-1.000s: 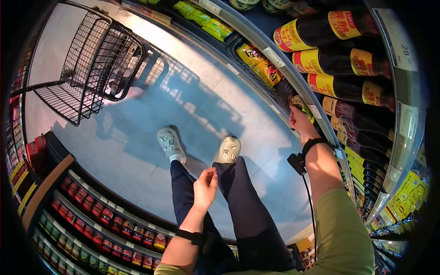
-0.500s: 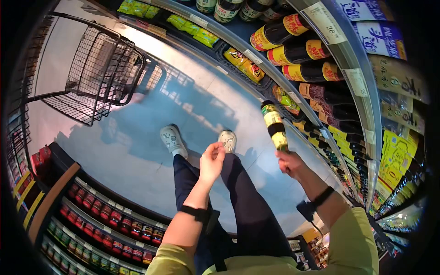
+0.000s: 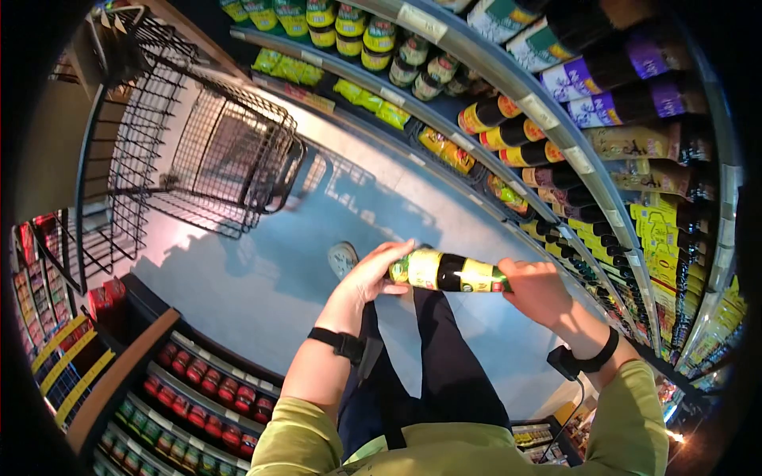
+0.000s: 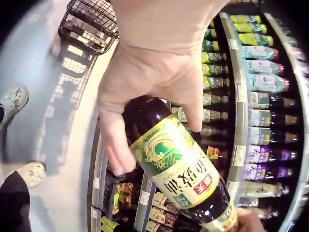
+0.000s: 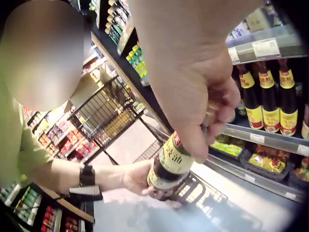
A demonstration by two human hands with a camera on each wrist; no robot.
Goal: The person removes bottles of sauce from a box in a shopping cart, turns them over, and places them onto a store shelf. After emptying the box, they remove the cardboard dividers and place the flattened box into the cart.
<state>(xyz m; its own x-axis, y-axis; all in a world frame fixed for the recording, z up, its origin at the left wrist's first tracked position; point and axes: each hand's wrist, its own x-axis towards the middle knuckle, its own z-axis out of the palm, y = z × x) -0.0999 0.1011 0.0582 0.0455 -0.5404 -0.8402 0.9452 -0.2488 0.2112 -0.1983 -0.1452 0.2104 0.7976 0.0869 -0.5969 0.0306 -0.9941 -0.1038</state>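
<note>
A dark soy sauce bottle (image 3: 450, 272) with yellow-green labels lies nearly level in front of the body, between both hands. My left hand (image 3: 371, 274) holds its base end, and in the left wrist view the thumb and fingers (image 4: 116, 145) spread around the bottom of the bottle (image 4: 176, 164). At the other end my right hand (image 3: 540, 292) grips the neck. The right wrist view has the right hand's fingers (image 5: 223, 104) curled round the top of the bottle (image 5: 170, 164), which hides the cap.
A black wire shopping cart (image 3: 230, 159) stands at the upper left. Shelves of sauce bottles (image 3: 516, 131) curve along the right. Red-lidded jars (image 3: 210, 389) fill a low shelf at lower left. A shoe (image 3: 343, 259) shows on the floor beneath the hands.
The right hand has come from the lower right shelf with the soy sauce bottle and brought it in front of the body. The left hand, earlier holding nothing, now holds its base. The view has shifted.
</note>
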